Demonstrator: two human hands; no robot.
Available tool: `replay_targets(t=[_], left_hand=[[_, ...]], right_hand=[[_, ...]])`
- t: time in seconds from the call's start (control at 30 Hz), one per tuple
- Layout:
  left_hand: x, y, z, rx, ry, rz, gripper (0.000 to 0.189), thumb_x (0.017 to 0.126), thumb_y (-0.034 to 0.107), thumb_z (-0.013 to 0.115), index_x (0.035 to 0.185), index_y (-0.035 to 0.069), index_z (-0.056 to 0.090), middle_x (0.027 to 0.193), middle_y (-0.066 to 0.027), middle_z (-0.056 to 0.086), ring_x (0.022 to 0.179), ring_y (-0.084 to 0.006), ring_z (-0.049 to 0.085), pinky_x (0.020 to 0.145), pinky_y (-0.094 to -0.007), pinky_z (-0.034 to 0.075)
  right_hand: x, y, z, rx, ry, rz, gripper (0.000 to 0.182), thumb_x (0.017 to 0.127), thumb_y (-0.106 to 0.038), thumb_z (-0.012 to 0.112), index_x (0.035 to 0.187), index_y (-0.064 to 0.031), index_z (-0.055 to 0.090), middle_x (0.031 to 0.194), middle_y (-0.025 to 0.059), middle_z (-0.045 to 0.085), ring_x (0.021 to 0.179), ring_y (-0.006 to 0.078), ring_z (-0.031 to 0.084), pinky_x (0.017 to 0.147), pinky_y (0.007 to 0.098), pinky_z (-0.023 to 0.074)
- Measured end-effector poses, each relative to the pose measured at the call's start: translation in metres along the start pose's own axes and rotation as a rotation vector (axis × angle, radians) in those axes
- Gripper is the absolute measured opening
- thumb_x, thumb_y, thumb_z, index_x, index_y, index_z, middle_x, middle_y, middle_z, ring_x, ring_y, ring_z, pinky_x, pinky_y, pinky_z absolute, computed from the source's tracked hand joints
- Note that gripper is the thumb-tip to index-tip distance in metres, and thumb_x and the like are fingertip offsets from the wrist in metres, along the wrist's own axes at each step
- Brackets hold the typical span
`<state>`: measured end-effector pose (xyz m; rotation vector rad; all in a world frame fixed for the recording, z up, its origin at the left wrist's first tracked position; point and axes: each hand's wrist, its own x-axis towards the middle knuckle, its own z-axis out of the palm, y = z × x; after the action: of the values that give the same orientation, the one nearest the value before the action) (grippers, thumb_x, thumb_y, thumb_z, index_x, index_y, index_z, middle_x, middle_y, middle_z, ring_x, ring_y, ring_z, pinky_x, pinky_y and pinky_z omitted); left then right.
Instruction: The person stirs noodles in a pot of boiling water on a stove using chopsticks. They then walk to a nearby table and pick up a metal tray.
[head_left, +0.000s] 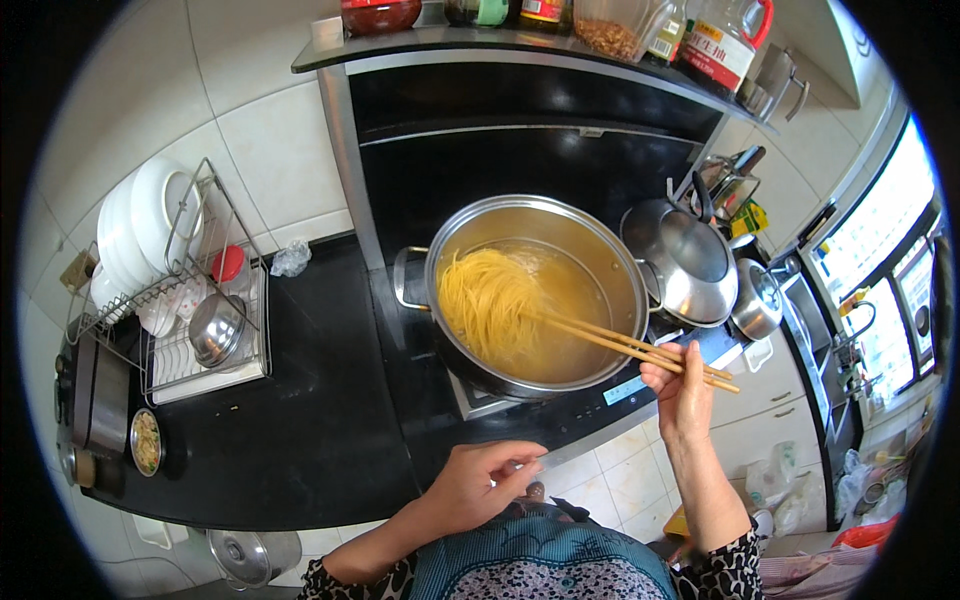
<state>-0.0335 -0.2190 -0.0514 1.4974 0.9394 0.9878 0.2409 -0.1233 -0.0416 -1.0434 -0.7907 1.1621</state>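
Note:
My right hand (684, 386) grips a pair of wooden chopsticks (611, 341) near their upper ends. They slant down to the left into a large stainless steel pot (630, 259). Their far tips are hidden among long yellow noodles (487, 300), which lie bunched in cloudy liquid (577, 360) on the pot's left side. My left hand (487, 480) hovers by the counter's front edge, below the pot in view. It holds nothing that I can see; its fingers are loosely curled, with a small gap between thumb and forefinger.
A lidded wok (679, 262) and a kettle (757, 296) stand right of the pot. At left are a wire dish rack (225, 330) with white bowls (161, 217) and a small food bowl (145, 442). A shelf (480, 46) with bottles and jars overhangs the stove's back.

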Motion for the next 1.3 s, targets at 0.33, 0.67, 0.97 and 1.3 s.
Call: replay_targets(t=[0.33,0.67,0.97,1.3], left_hand=[[0.001,0.003,0.002,0.008,-0.018,0.009,0.021,0.093,0.009,0.059,0.111,-0.002,0.064,0.092,-0.0106,0.071,0.069,-0.0102,0.067,0.061,-0.0210,0.053],[0.011,0.011,0.003,0.053,-0.011,0.054,0.026,0.091,0.006,0.061,0.116,-0.001,0.063,0.095,-0.0117,0.070,0.074,-0.0120,0.068,0.063,-0.0214,0.053],[0.077,0.044,0.032,0.319,0.006,0.473,0.057,0.089,0.008,0.061,0.140,-0.002,0.038,0.138,-0.0228,0.041,0.117,-0.0312,0.055,0.092,-0.0391,0.050],[0.146,0.079,0.042,0.549,0.010,0.709,0.052,0.085,0.008,0.062,0.131,-0.005,0.041,0.127,-0.0249,0.047,0.102,-0.0402,0.060,0.086,-0.0421,0.052]], right_hand=[[-0.018,0.011,-0.005,0.131,0.112,-0.009,0.044,0.102,-0.036,0.042,0.102,0.0050,0.058,0.088,0.0175,0.067,0.074,0.0232,0.070,0.067,0.0300,0.0598],[-0.026,0.019,-0.023,0.263,0.178,-0.009,0.043,0.101,-0.037,0.045,0.104,0.0032,0.059,0.092,0.0168,0.067,0.078,0.0234,0.069,0.067,0.0305,0.0597],[-0.036,-0.011,-0.019,0.100,0.161,-0.183,0.046,0.101,-0.040,0.044,0.103,0.0033,0.058,0.089,0.0186,0.067,0.072,0.0223,0.069,0.064,0.0301,0.0588],[-0.056,-0.075,0.028,-0.304,0.021,-0.464,0.044,0.103,-0.035,0.039,0.103,0.0050,0.057,0.085,0.0185,0.066,0.067,0.0241,0.067,0.063,0.0309,0.0569]])
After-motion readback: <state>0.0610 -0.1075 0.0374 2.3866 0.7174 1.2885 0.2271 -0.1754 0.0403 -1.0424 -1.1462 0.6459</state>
